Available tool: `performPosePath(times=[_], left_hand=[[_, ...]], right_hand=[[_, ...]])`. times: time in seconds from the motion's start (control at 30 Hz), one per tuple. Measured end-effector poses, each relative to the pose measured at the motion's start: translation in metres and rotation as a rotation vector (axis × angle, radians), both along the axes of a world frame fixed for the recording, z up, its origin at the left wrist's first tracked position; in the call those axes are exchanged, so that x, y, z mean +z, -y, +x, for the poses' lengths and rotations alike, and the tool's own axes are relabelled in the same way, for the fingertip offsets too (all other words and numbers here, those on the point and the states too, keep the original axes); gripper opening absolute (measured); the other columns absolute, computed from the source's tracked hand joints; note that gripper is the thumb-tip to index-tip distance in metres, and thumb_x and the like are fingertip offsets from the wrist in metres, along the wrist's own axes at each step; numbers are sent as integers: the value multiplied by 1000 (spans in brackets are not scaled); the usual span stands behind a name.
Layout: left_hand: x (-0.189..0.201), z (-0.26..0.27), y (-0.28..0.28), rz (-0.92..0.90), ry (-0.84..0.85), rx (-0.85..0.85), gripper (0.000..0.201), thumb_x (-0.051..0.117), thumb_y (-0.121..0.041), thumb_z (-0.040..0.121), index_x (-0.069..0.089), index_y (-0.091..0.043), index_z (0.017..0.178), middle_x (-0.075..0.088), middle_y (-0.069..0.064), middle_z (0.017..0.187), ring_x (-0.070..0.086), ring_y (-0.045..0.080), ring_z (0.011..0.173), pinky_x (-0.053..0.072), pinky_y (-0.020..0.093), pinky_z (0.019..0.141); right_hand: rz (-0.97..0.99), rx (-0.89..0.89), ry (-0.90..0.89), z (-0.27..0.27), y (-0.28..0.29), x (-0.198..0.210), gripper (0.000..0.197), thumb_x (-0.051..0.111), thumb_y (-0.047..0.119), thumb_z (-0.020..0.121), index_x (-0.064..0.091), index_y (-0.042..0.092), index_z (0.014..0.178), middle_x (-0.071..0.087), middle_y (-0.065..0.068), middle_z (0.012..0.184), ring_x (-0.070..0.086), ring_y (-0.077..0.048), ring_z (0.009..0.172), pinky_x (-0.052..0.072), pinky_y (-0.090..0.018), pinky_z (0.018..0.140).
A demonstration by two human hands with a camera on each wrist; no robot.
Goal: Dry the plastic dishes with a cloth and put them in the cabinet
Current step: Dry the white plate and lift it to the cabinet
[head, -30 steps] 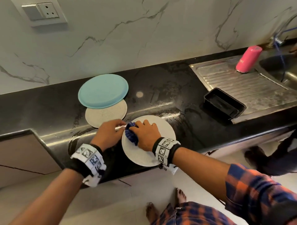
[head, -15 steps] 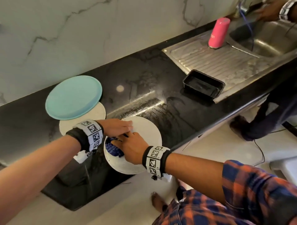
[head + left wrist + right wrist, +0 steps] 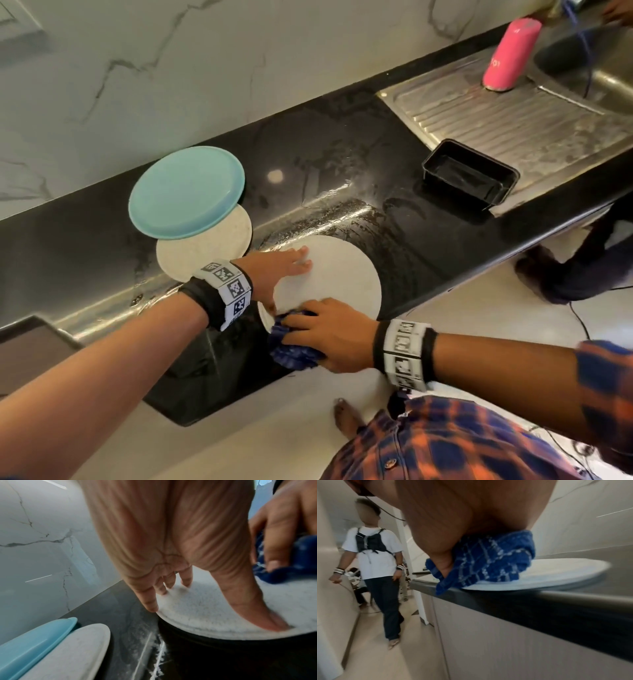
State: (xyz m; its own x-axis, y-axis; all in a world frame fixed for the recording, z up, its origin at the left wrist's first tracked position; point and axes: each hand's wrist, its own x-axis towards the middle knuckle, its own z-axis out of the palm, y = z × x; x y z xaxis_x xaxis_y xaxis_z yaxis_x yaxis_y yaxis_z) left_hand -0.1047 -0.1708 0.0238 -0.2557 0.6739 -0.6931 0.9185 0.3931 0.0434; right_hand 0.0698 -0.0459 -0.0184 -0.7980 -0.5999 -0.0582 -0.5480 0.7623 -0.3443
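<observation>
Pressing down on a bunched blue checked cloth (image 3: 295, 344), the right hand (image 3: 330, 334) is curling its fingers over the fabric at the near rim of a white speckled plate (image 3: 342, 274); the plate is lying flat and face down on the black worktop (image 3: 394, 219), its near edge jutting out past the worktop's front lip; being round, it is showing no long axis. The left hand (image 3: 279, 270) is lying spread and flat on the plate's left part, fingers straight and pointing toward the far right, thumb reaching toward the cloth.

The left wrist view is showing the fingertips (image 3: 187, 582) touching the plate's raised foot ring, a detail the head view is blurring; the right wrist view is showing the cloth (image 3: 489, 563) hanging partly over the worktop's front edge, and another person (image 3: 375, 563) standing down the corridor, who is not appearing in the head view.

Further back to the left, a second white plate (image 3: 205, 250) is lying face down with a light blue plate (image 3: 186, 192) overlapping its far side; to the right a black rectangular tray (image 3: 471, 178) is sitting at the edge of the steel drainboard (image 3: 513, 120), long axis running left to right; beyond it a pink bottle (image 3: 510, 54) is standing beside the sink (image 3: 603, 78).
</observation>
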Motion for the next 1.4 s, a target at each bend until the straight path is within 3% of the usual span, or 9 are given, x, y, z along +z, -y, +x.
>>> performPosePath(times=[0.13, 0.23, 0.4, 0.5, 0.8, 0.97, 1.13, 1.3, 1.4], left_hand=[[-15, 5, 2, 126, 12, 72, 135, 93, -38, 59, 2, -27, 158, -16, 0, 164, -3, 16, 152, 8, 32, 124], [-15, 9, 2, 153, -2, 103, 132, 93, -35, 60, 5, -28, 158, -12, -1, 165, -2, 17, 152, 10, 36, 124], [-8, 15, 0, 158, -17, 125, 131, 92, -35, 62, 4, -28, 158, -13, -4, 165, -2, 15, 152, 11, 34, 122], [-6, 18, 0, 153, -3, 158, 129, 92, -33, 63, 4, -28, 158, -13, -4, 165, -3, 15, 152, 11, 33, 121], [-6, 21, -2, 166, 16, 237, 128, 94, -24, 60, 12, -29, 158, -11, -4, 165, -2, 15, 152, 11, 34, 123], [-3, 22, -2, 180, 9, 223, 124, 93, -24, 61, 14, -31, 157, -10, -6, 165, -2, 14, 152, 11, 31, 120], [-1, 22, 1, 181, 11, 234, 123, 93, -25, 62, 14, -30, 157, -10, -5, 165, -2, 15, 152, 13, 31, 120], [2, 30, 0, 182, -57, 209, 120, 90, -28, 67, 12, -25, 158, -6, 2, 166, 1, 21, 153, 14, 32, 120], [-3, 50, 5, 258, -54, 364, 114, 86, -31, 73, 11, -22, 158, -6, 5, 166, 2, 22, 153, 12, 32, 121]], right_hand=[[75, 8, 48, 18, -62, 7, 60, 68, 33, 78, 54, 29, 136, 52, 2, 142, 50, -28, 120, 50, -43, 86], [171, -174, 119, 0, -100, 21, 59, 63, 34, 80, 53, 31, 138, 51, 4, 141, 48, -23, 118, 48, -41, 94], [172, -539, 98, -58, -118, 15, 50, 54, 30, 88, 52, 29, 137, 55, 1, 127, 46, -23, 105, 45, -37, 85], [183, -644, 52, -57, -103, 10, 47, 52, 35, 92, 51, 24, 138, 55, -4, 128, 47, -27, 105, 46, -38, 83], [149, -388, 20, 50, -86, 3, 59, 61, 45, 72, 61, 27, 129, 60, 2, 122, 55, -24, 93, 53, -36, 70], [170, -595, 98, -26, -100, 20, 35, 56, 36, 82, 63, 26, 116, 56, 1, 111, 48, -26, 98, 46, -36, 75], [140, -628, 128, -101, -81, 26, 23, 59, 34, 87, 62, 24, 108, 55, -1, 105, 48, -27, 102, 46, -39, 83], [146, -656, 147, -113, -73, 23, 29, 64, 36, 86, 64, 26, 113, 57, 1, 111, 47, -27, 106, 48, -43, 84], [137, -665, 155, -112, -75, 21, 22, 63, 32, 85, 64, 23, 105, 56, 0, 109, 47, -27, 105, 49, -43, 82]])
